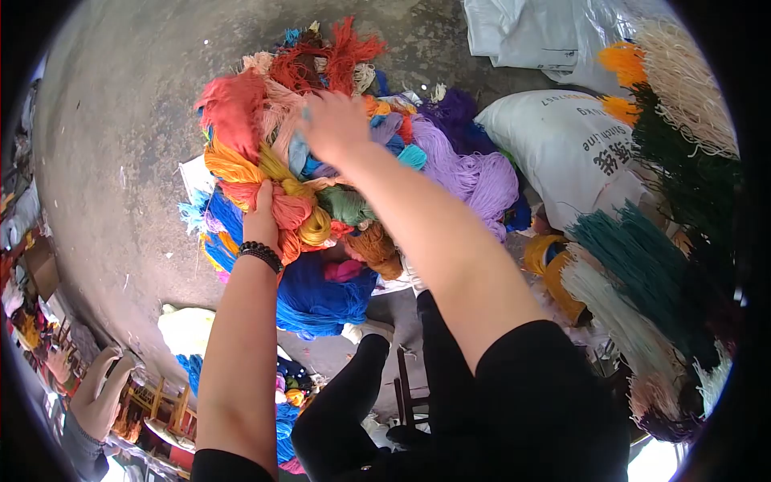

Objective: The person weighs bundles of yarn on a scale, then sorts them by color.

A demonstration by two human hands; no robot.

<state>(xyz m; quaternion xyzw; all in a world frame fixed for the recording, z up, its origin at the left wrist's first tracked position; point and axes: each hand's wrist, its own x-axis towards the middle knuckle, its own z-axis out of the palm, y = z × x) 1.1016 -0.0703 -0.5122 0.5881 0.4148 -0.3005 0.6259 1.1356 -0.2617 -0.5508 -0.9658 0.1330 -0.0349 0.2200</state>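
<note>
A large heap of coloured yarn skeins lies in front of me, with lilac yarn [466, 173] on its right and blue yarn [317, 293] nearest my legs. My left hand [261, 213], below a dark beaded bracelet, is pushed in among the orange and coral skeins [291, 210] at the left; its fingers are mostly hidden. Over the upper middle of the heap is my right hand [333, 124], blurred by motion, beside peach yarn [281, 108]. A coral-red skein [233, 108] lies to its left, also blurred. Whether the right hand holds yarn is unclear.
White sacks [546, 132] stand at the right, beside hanging dark green [683, 161] and teal yarn [634, 249]. Grey concrete floor [128, 161] extends left. Another person's hands [100, 381] show at the lower left, near wooden frames [165, 406]. A pale yellow bundle [186, 329] lies by my left forearm.
</note>
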